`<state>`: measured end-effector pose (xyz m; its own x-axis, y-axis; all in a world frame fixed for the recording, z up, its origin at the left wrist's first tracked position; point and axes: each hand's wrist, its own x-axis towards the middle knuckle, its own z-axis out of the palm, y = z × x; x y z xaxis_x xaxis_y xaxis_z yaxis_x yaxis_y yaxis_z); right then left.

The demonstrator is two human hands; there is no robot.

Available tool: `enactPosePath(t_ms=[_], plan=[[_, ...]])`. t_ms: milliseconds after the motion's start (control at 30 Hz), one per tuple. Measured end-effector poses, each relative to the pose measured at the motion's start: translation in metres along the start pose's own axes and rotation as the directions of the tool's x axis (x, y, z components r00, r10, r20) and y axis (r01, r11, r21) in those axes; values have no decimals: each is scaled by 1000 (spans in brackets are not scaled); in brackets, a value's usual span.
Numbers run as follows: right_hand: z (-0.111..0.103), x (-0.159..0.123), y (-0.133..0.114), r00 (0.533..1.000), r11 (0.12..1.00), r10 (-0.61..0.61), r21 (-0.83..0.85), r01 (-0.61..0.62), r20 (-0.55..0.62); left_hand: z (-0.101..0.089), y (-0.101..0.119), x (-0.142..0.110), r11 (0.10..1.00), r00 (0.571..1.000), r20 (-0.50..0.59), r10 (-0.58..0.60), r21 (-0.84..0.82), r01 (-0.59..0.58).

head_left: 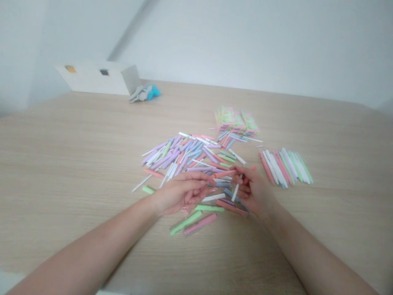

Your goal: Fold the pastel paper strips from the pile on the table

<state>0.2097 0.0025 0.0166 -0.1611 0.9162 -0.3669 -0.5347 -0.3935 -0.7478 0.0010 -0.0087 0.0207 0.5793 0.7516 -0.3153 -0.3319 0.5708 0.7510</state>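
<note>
Over the loose pile of pastel sticks my left hand and my right hand face each other. A slim salmon-coloured stick spans between them. My right thumb and finger pinch its right end, and its left end meets my left fingertips. A thin white stick also hangs from my right hand, pointing down. My left fingers are curled, and blur hides whether more is in them. Beneath lie a green stick and a pink stick, nearest to me.
A mixed pile of purple, blue, white and red sticks spreads behind my hands. On the right, several sticks lie in a neat row. Stacked printed packs stand further back. A white box and crumpled grey-blue material sit back left.
</note>
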Motion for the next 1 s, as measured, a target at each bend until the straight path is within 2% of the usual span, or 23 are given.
enactPosePath(t_ms=[67, 100, 133, 200, 233, 300, 367, 400, 467, 600, 733, 833, 900, 1000], plan=[[1, 1, 0, 999, 998, 36, 48, -36, 3, -3, 0, 2, 992, 998, -38, 59, 117, -54], [1, 1, 0, 999, 996, 52, 74, -53, 10, -5, -1, 3, 967, 989, -58, 133, 226, -117], [2, 1, 0, 998, 993, 66, 98, -67, 19, -8, -1, 4, 895, 968, -55, 243, 397, -202], [1, 2, 0, 995, 987, 87, 133, -92, 47, -12, -3, 6, 630, 892, 23, 452, 700, -337], [1, 2, 0, 993, 984, 96, 145, -105, 62, -14, -5, 7, 498, 868, 85, 490, 790, -358], [0, 1, 1, 990, 979, 115, 161, -128, 87, -18, -8, 9, 249, 836, 224, 502, 888, -387], [0, 1, 2, 988, 977, 122, 166, -137, 98, -21, -11, 10, 54, 841, 326, 432, 921, -385], [-1, 1, 2, 988, 977, 122, 164, -137, 98, -22, -12, 11, -16, 844, 347, 409, 927, -374], [-1, 1, 4, 987, 978, 120, 157, -135, 103, -23, -14, 12, -99, 848, 366, 383, 929, -356], [-1, 1, 6, 980, 978, 119, 153, -144, 162, -24, -14, 14, -137, 845, 393, 364, 919, -369], [-1, 1, 6, 974, 975, 131, 156, -160, 183, -23, -14, 14, -117, 838, 396, 375, 917, -381], [0, -1, 7, 971, 975, 141, 143, -170, 194, -18, -12, 11, -55, 803, 380, 460, 914, -401], [3, -3, 7, 968, 976, 159, 119, -184, 195, -12, -9, 7, 11, 754, 365, 546, 897, -443], [8, -7, 9, 968, 979, 178, 69, -193, 177, -4, -6, 1, 144, 734, 310, 604, 864, -483]])
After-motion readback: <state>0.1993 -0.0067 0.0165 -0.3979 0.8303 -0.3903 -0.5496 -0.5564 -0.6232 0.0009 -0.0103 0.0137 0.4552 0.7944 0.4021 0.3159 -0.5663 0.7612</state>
